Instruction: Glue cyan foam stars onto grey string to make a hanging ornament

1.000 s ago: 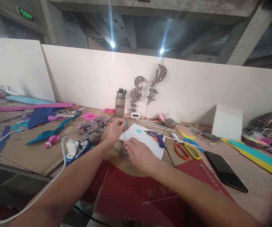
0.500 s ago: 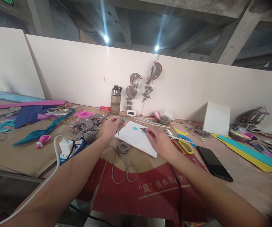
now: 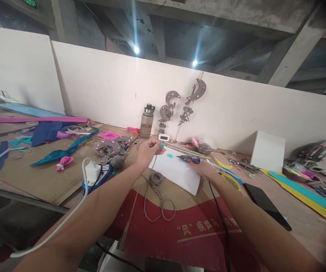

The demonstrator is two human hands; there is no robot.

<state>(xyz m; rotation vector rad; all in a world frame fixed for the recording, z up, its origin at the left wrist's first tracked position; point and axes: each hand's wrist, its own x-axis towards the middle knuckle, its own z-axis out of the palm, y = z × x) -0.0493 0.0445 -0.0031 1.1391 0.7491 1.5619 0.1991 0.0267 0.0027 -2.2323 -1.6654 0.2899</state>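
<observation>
My left hand (image 3: 149,153) pinches a small teal piece (image 3: 162,144) between thumb and fingertips, above the left edge of a white board (image 3: 176,173). Grey cord (image 3: 155,178) hangs below that hand and lies coiled and looped on the cardboard. On the board rests a teal flower-shaped cutout (image 3: 170,155). My right hand (image 3: 204,170) is closed around the rear of a blue glue gun (image 3: 190,159) with an orange trigger, its nozzle pointing left towards the cutout. Part of the gun's grip is hidden by the fingers.
Scissors with yellow handles (image 3: 232,181) and a black phone (image 3: 267,206) lie right of my right forearm. A water bottle (image 3: 146,122) stands at the wall. Left are a power strip (image 3: 102,175), grey yarn (image 3: 114,160) and fabric strips. A black cable (image 3: 222,215) crosses the red cardboard.
The view has shifted left, so everything sits further right. My right hand has drawn back to the right, and the glue gun now shows plainly. My left hand keeps the teal piece.
</observation>
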